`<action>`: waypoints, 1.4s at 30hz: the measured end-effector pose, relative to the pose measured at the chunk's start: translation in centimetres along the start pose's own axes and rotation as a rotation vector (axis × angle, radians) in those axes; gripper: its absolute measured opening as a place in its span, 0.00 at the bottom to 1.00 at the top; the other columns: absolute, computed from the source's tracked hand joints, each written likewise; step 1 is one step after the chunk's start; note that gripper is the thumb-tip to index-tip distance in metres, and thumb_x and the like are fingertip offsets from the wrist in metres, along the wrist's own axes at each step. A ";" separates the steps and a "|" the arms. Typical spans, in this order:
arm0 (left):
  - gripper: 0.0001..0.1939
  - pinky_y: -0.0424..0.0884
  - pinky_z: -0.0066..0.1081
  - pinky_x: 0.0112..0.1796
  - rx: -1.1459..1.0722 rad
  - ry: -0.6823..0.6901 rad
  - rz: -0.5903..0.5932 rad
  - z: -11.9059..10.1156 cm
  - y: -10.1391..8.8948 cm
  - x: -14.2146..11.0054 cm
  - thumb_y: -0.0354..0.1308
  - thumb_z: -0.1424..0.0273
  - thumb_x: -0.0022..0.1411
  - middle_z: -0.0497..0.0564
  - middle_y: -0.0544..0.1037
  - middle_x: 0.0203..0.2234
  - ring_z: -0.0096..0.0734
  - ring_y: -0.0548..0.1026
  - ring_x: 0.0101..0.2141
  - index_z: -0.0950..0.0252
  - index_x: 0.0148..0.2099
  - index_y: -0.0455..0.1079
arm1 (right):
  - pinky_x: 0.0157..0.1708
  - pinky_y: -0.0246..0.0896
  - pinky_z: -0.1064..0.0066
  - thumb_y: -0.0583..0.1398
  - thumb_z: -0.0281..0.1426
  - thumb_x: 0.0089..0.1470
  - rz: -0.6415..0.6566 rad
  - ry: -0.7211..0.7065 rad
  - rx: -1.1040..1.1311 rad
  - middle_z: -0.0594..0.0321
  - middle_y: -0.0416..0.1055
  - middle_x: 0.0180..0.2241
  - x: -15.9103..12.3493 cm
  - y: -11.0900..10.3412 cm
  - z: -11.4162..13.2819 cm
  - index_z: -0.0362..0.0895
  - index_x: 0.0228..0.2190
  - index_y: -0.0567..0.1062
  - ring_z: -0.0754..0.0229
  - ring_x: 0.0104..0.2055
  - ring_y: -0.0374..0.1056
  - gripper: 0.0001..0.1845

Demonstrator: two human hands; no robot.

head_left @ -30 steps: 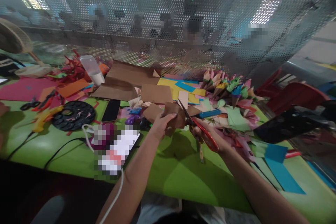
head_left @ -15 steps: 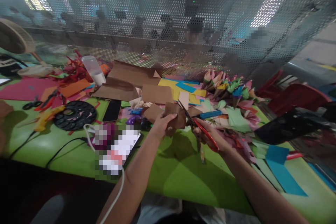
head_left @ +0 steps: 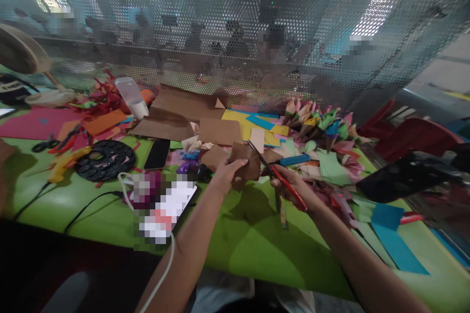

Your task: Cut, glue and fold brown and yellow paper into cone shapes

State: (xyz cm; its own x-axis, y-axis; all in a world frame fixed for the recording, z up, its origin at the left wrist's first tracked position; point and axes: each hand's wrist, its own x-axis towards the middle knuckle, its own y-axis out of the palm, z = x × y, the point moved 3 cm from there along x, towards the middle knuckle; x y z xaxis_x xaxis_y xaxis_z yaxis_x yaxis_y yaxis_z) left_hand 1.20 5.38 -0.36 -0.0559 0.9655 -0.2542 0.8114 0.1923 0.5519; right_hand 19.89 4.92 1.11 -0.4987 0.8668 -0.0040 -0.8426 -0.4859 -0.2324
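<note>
Pinched in my left hand (head_left: 228, 176) is a small piece of brown paper (head_left: 249, 160), held above the green table (head_left: 235, 242). My right hand (head_left: 292, 187) grips red-handled scissors (head_left: 284, 180), their dark blades pointing up and left beside the paper's right edge. Whether the blades touch the paper I cannot tell. Just beyond the scissors lies a blue-handled tool (head_left: 293, 159). Below my right hand a pencil (head_left: 282, 215) rests on the table. More brown paper (head_left: 220, 130) lies behind my left hand.
A lit phone (head_left: 171, 205) with a white cable lies left of my left arm, near a dark phone (head_left: 157, 154) and a black palette (head_left: 106, 160). Paper flowers (head_left: 323, 120) stand at the back right. A perforated metal screen (head_left: 235, 68) closes off the far side.
The scissor blades look closer together than before. Both hands and the brown paper have stayed almost in place.
</note>
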 end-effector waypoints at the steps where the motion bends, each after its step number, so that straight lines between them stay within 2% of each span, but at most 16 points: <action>1: 0.18 0.73 0.28 0.26 0.001 0.002 0.005 0.0 0.0 0.0 0.73 0.70 0.37 0.50 0.81 0.24 0.32 0.78 0.24 0.67 0.33 0.77 | 0.18 0.41 0.74 0.65 0.54 0.48 -0.011 0.000 -0.009 0.74 0.51 0.21 0.0 0.0 -0.1 0.45 0.36 0.72 0.68 0.20 0.46 0.26; 5: 0.20 0.72 0.27 0.24 0.025 -0.008 0.027 -0.1 -0.1 0.0 0.74 0.69 0.36 0.50 0.81 0.23 0.33 0.78 0.24 0.66 0.35 0.77 | 0.17 0.43 0.74 0.65 0.53 0.50 -0.054 0.002 -0.025 0.73 0.53 0.21 0.1 -0.2 -0.8 0.45 0.38 0.73 0.68 0.19 0.48 0.25; 8: 0.22 0.71 0.26 0.24 0.024 -0.012 0.026 -0.5 -0.1 -0.1 0.75 0.69 0.35 0.50 0.81 0.24 0.36 0.80 0.26 0.66 0.36 0.76 | 0.18 0.49 0.73 0.63 0.53 0.53 -0.108 -0.026 -0.069 0.69 0.61 0.23 0.7 -0.7 -1.1 0.45 0.38 0.74 0.65 0.21 0.54 0.24; 11: 0.21 0.73 0.26 0.27 -0.010 0.003 -0.015 -1.0 -0.2 -0.1 0.75 0.69 0.36 0.49 0.81 0.24 0.37 0.81 0.30 0.66 0.35 0.75 | 0.28 0.61 0.69 0.62 0.50 0.54 -0.194 -0.088 -0.266 0.63 0.71 0.30 1.9 -1.7 -1.0 0.46 0.37 0.76 0.58 0.31 0.67 0.21; 13: 0.21 0.73 0.26 0.28 -0.049 0.025 -0.078 -1.3 -0.3 0.0 0.75 0.69 0.36 0.48 0.81 0.24 0.35 0.81 0.30 0.65 0.35 0.74 | 0.38 0.65 0.65 0.61 0.45 0.57 -0.216 -0.094 -0.474 0.59 0.76 0.37 3.0 -2.2 -0.8 0.46 0.40 0.76 0.53 0.39 0.71 0.17; 15: 0.21 0.73 0.26 0.29 -0.101 0.074 -0.131 -1.7 -0.5 0.2 0.75 0.69 0.36 0.47 0.81 0.26 0.33 0.81 0.31 0.64 0.35 0.74 | 0.44 0.65 0.64 0.60 0.37 0.58 -0.196 -0.081 -0.710 0.56 0.78 0.44 4.3 -2.4 -0.6 0.46 0.46 0.76 0.51 0.46 0.72 0.15; 17: 0.21 0.74 0.27 0.33 -0.145 0.145 -0.150 -2.0 -0.7 0.4 0.74 0.69 0.37 0.46 0.82 0.29 0.32 0.81 0.34 0.63 0.37 0.74 | 0.45 0.64 0.66 0.60 0.30 0.56 -0.155 -0.060 -0.881 0.55 0.78 0.47 5.7 -2.2 -0.5 0.45 0.48 0.76 0.51 0.48 0.72 0.17; 19: 0.21 0.74 0.28 0.35 -0.149 0.194 -0.156 -2.3 -1.0 0.5 0.73 0.68 0.39 0.46 0.82 0.31 0.32 0.80 0.35 0.63 0.38 0.73 | 0.44 0.63 0.67 0.62 0.28 0.53 -0.139 -0.041 -0.944 0.54 0.78 0.46 7.1 -1.8 -0.4 0.45 0.49 0.76 0.50 0.47 0.72 0.20; 23: 0.18 0.71 0.27 0.29 -0.103 0.212 -0.181 -2.3 -1.6 0.8 0.72 0.66 0.41 0.47 0.81 0.29 0.32 0.79 0.32 0.64 0.37 0.72 | 0.45 0.63 0.66 0.62 0.24 0.51 -0.129 -0.039 -1.008 0.49 0.77 0.48 9.4 -0.4 0.0 0.44 0.55 0.75 0.48 0.48 0.72 0.28; 26: 0.18 0.70 0.27 0.27 -0.093 0.190 -0.190 -2.1 -1.7 1.0 0.72 0.67 0.40 0.46 0.80 0.26 0.31 0.78 0.29 0.65 0.35 0.72 | 0.46 0.64 0.64 0.60 0.21 0.52 -0.118 -0.065 -1.031 0.48 0.77 0.49 10.2 0.1 0.6 0.46 0.54 0.76 0.48 0.48 0.73 0.28; 30: 0.17 0.70 0.26 0.26 -0.083 0.103 -0.173 -1.4 -1.2 1.0 0.72 0.68 0.41 0.45 0.79 0.23 0.29 0.76 0.25 0.65 0.34 0.72 | 0.50 0.66 0.64 0.56 0.25 0.59 -0.152 -0.115 -1.007 0.53 0.77 0.52 8.6 -0.5 1.6 0.47 0.50 0.79 0.49 0.53 0.73 0.20; 32: 0.16 0.71 0.27 0.26 -0.076 0.074 -0.149 -1.0 -1.0 1.0 0.72 0.69 0.41 0.46 0.79 0.23 0.30 0.76 0.24 0.66 0.33 0.72 | 0.49 0.68 0.65 0.55 0.28 0.62 -0.204 -0.163 -0.936 0.53 0.76 0.52 6.9 -1.1 1.9 0.47 0.53 0.77 0.52 0.50 0.74 0.20; 34: 0.16 0.73 0.28 0.27 -0.069 0.052 -0.099 -0.4 -0.7 1.0 0.73 0.70 0.42 0.47 0.80 0.24 0.29 0.76 0.24 0.66 0.34 0.73 | 0.47 0.71 0.64 0.58 0.28 0.60 -0.261 -0.288 -0.790 0.54 0.74 0.54 4.9 -1.5 2.2 0.48 0.58 0.72 0.53 0.47 0.76 0.25; 36: 0.15 0.73 0.28 0.28 -0.059 0.031 -0.043 0.1 -0.4 1.0 0.73 0.71 0.42 0.48 0.80 0.24 0.29 0.76 0.24 0.67 0.33 0.74 | 0.51 0.70 0.61 0.59 0.26 0.58 -0.268 -0.434 -0.710 0.55 0.71 0.57 3.1 -1.5 2.2 0.52 0.60 0.70 0.51 0.53 0.73 0.29; 38: 0.14 0.73 0.28 0.28 -0.047 0.002 -0.002 0.7 -0.1 0.8 0.73 0.71 0.43 0.48 0.80 0.23 0.29 0.76 0.24 0.67 0.32 0.74 | 0.58 0.66 0.56 0.59 0.24 0.56 -0.244 -0.528 -0.696 0.56 0.68 0.60 1.9 -1.2 1.8 0.56 0.59 0.72 0.49 0.61 0.67 0.30; 42: 0.12 0.72 0.27 0.27 -0.013 -0.089 0.073 1.5 0.5 0.4 0.72 0.71 0.46 0.49 0.80 0.25 0.29 0.77 0.25 0.66 0.34 0.75 | 0.61 0.62 0.51 0.58 0.20 0.54 -0.208 -0.583 -0.647 0.59 0.65 0.63 1.1 -0.7 0.6 0.59 0.54 0.76 0.48 0.66 0.61 0.31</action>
State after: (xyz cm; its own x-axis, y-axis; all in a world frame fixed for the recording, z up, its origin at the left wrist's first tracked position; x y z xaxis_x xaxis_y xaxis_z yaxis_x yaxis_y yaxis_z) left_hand 2.50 5.63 -1.39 0.0557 0.9578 -0.2821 0.8039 0.1245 0.5816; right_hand 19.83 6.19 1.85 -0.5213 0.6498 0.5532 -0.7356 -0.0135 -0.6773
